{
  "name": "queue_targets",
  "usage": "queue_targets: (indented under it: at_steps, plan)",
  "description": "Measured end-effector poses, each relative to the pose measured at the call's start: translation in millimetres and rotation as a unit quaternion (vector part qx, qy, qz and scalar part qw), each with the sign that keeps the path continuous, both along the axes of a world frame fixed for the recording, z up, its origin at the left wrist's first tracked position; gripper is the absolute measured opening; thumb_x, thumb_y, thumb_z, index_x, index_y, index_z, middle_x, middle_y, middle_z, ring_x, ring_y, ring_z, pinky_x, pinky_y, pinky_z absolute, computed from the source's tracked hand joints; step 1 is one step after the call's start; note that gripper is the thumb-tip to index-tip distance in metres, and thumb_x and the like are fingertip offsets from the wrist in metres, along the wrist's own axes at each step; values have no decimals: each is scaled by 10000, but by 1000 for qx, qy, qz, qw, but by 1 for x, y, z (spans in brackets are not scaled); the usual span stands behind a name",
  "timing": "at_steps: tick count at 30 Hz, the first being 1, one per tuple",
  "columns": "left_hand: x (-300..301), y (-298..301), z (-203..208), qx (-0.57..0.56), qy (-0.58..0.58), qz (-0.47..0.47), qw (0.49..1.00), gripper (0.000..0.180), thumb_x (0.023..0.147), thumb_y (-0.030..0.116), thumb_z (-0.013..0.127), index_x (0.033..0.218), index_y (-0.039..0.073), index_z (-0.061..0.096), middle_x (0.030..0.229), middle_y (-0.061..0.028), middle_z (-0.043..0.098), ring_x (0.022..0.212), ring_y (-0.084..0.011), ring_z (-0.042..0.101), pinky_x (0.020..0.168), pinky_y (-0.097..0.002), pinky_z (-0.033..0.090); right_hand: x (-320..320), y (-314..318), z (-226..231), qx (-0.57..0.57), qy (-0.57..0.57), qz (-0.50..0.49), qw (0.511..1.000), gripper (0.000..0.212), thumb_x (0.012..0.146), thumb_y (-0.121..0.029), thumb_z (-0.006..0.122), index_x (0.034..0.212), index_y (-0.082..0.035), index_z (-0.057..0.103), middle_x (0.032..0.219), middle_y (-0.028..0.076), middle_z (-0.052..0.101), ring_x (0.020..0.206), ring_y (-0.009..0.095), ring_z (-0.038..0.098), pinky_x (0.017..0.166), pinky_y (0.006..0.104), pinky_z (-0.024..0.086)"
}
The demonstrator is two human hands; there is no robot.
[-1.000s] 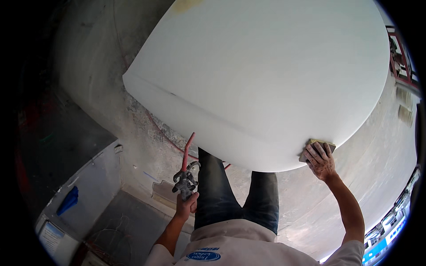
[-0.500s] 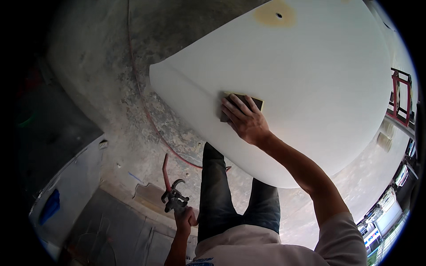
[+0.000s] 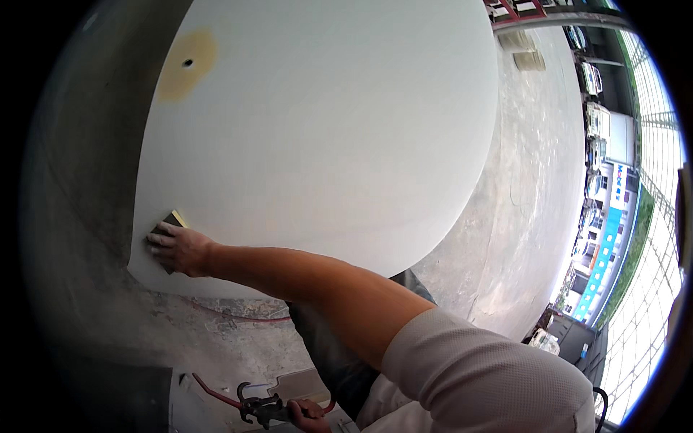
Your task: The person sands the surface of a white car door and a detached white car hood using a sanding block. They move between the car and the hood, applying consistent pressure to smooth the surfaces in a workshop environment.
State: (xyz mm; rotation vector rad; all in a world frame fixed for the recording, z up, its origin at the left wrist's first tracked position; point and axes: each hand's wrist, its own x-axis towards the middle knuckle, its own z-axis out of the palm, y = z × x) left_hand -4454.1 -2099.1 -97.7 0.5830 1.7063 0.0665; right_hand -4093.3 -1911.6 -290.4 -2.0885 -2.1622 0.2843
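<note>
My right hand point(image 3: 180, 249) presses flat over a dark sanding block point(image 3: 173, 220) with a yellowish edge. The block rests on a large white curved body panel point(image 3: 317, 159), close to its near left corner. My fingers cover most of the block. Low in the picture, my left hand point(image 3: 310, 417) grips a dark air blow gun point(image 3: 263, 410) with a bent red tube, held below the panel's near edge. On the panel's far left a beige patch point(image 3: 206, 50) surrounds a small dark hole.
Under the panel is a worn concrete floor point(image 3: 498, 252), with a red hose point(image 3: 238, 317) lying on it. Pale buckets point(image 3: 530, 60) stand beyond the panel at the far right, near a red frame point(image 3: 516, 9). Parked vehicles point(image 3: 592, 79) line the right side.
My right hand and the sanding block have slid left across the panel to its corner. The view has turned and shifted right. My left hand keeps hold of the blow gun.
</note>
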Motion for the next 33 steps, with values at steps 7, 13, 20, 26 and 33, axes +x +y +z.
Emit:
queue_targets:
  at_steps: [7, 13, 20, 26, 33]
  plan:
    - [18, 53, -19, -43, -51, -129, 989, 468, 1003, 412, 453, 622, 140, 430, 461, 4, 376, 358, -111, 319, 335, -267, 276, 60, -268, 67, 22, 101, -141, 985, 574, 981, -474, 396, 1483, -204, 341, 1571, -29, 248, 1472, 215, 145, 1215, 465, 106]
    - [36, 88, -21, -62, -69, -259, 961, 432, 982, 417, 490, 648, 145, 452, 479, 14, 382, 374, -112, 325, 336, -267, 271, 133, -456, 103, 15, 52, -439, 897, 652, 929, -498, 498, 1485, -206, 319, 1565, 15, 271, 1461, 242, 194, 1194, 500, 132]
    - [121, 120, -2, -21, 4, -434, 901, 438, 995, 429, 458, 675, 133, 417, 478, -10, 336, 379, -132, 289, 359, -317, 250, 183, -504, 65, 239, 32, -797, 554, 638, 945, -378, 502, 1427, 5, 338, 1511, 202, 311, 1401, 364, 276, 1154, 484, 210]
    - [184, 117, 40, 9, 41, -472, 880, 434, 992, 452, 446, 687, 144, 425, 483, -6, 332, 376, -139, 288, 345, -319, 275, -51, -425, 54, 159, 130, -849, 487, 780, 794, -199, 698, 1428, 57, 325, 1500, 271, 289, 1417, 419, 250, 1147, 528, 211]
    - [207, 108, 59, 5, 107, -465, 879, 441, 998, 452, 434, 688, 139, 408, 487, -3, 323, 386, -148, 298, 353, -331, 273, -50, -422, 67, 201, 175, -862, 432, 697, 836, -106, 604, 1426, 89, 289, 1504, 295, 252, 1390, 453, 265, 1119, 520, 251]
